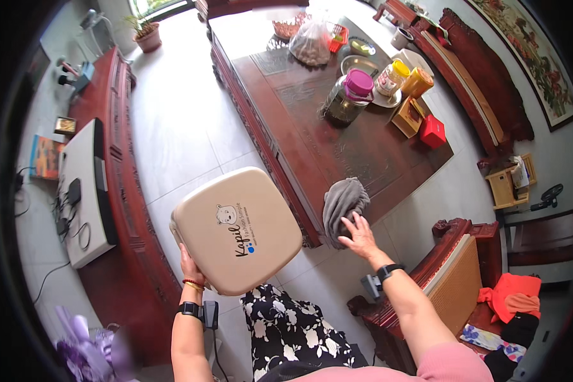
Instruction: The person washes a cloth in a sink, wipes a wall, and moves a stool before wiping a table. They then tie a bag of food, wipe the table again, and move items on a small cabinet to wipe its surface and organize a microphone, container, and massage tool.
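Observation:
A beige plastic lidded container (pixel 267 224), square with rounded corners, is held up in front of me. Its top bears a cartoon bear face and writing, and its sides are mostly hidden. My left hand (pixel 191 267) grips it by the lower left edge, the fingers partly hidden. A crumpled grey cloth (pixel 346 203) lies at the near corner of the dark red carved wooden table (pixel 310 157). Over its lower edge, my right hand (pixel 360 238) has its fingers spread; whether they touch the cloth I cannot tell.
A jar with a purple lid (pixel 346 98), a yellow-lidded jar (pixel 392 79), a red box (pixel 432 131) and a plastic bag (pixel 311 43) stand on the table. On the left is a long wooden cabinet (pixel 119 124); a carved wooden chair (pixel 451 272) is at lower right.

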The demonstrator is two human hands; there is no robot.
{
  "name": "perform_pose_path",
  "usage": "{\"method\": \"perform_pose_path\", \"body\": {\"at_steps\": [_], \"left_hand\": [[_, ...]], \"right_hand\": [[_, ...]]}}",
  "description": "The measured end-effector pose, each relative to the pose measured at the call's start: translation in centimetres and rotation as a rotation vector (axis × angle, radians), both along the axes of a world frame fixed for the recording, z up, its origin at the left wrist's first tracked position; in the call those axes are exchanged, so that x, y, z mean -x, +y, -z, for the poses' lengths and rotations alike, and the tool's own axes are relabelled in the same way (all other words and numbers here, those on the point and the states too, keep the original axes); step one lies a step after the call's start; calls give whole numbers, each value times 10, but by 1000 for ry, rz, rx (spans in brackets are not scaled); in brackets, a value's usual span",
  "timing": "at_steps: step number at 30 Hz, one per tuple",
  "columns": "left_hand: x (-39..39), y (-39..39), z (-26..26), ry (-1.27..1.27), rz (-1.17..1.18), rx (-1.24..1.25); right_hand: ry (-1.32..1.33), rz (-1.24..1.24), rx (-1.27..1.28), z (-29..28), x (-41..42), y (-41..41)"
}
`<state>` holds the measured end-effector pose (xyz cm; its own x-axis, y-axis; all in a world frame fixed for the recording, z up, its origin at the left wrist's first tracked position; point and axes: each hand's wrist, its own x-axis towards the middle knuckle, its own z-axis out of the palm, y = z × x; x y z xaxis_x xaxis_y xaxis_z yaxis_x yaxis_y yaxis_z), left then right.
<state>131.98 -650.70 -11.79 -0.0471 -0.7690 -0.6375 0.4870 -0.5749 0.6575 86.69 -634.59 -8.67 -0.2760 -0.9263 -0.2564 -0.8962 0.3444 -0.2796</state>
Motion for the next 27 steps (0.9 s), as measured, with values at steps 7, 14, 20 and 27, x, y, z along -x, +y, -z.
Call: {"method": "perform_pose_path", "body": {"at_steps": [7, 14, 20, 27], "left_hand": [[-30, -58, 102, 85, -14, -139], [-42, -88, 144, -655, 431, 232], [-199, -115, 212, -650, 408, 251], [-118, -129, 147, -360, -39, -469]], "right_hand": [[182, 45, -113, 60, -22, -47], [437, 187, 84, 83, 25, -112], [369, 192, 139, 108, 31, -157], [485, 293, -32, 95, 110, -189]]}}
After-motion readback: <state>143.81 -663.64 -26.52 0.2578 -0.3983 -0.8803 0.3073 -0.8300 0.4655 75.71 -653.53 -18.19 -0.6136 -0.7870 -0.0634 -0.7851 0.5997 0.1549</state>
